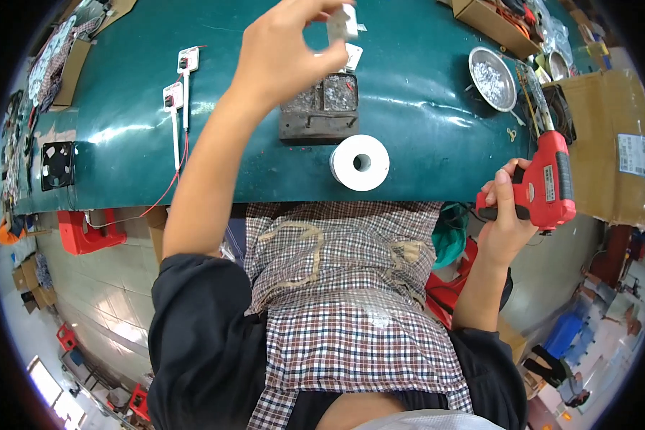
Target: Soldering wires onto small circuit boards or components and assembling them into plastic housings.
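Note:
My left hand (283, 50) is raised over the green table (423, 122) and pinches a small white plastic part (342, 23) between thumb and fingers. Just below it lies a similar white part (353, 56) and a dark metal block (319, 107) holding silvery bits. My right hand (505, 215) grips a red soldering gun (550, 183) by its handle at the table's right front edge, tip pointing away from me. A white roll of tape (360, 162) sits near the front edge between my arms.
A round metal bowl (492, 77) of silvery bits stands at the right. Two white parts with red wires (180, 86) lie at the left, and a black fan (56, 165) farther left. Cardboard boxes (613, 143) crowd the right side. A checked apron (344, 301) covers my lap.

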`<state>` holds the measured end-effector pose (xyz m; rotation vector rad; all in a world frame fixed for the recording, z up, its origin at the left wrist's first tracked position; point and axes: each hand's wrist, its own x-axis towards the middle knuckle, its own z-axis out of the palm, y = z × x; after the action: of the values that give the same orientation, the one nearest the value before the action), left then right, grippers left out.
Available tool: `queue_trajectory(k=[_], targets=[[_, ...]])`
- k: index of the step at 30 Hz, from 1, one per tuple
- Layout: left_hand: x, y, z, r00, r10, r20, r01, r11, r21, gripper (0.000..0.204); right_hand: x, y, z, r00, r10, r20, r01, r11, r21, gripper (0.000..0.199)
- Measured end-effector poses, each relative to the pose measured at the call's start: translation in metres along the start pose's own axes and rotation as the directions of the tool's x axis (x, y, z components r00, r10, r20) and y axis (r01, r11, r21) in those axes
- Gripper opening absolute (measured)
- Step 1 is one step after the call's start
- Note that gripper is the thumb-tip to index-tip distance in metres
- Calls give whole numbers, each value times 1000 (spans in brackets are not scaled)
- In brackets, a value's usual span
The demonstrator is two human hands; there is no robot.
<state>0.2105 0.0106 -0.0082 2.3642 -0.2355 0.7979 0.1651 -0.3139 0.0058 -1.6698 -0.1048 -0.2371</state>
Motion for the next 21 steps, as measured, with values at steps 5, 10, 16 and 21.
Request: queue_trajectory(k=[5,10,16,21], targets=[[-44,54,-25,883,181,434,-9,929,-369,49,4,7,5,1000,23,-17,-22,998,59,31],[-72,57,-16,842,247,479,-89,940,-328,51,-2,0,16,998,53,30,-55,996,69,31],[-74,66,-14,868,258,425,-117,937,-328,49,-6,-4,12,999,21,26,-23,997,78,31],[-75,63,-14,858,295,420,-146,925,-351,51,-6,-3,7,1000,28,-2,-28,994,101,31]])
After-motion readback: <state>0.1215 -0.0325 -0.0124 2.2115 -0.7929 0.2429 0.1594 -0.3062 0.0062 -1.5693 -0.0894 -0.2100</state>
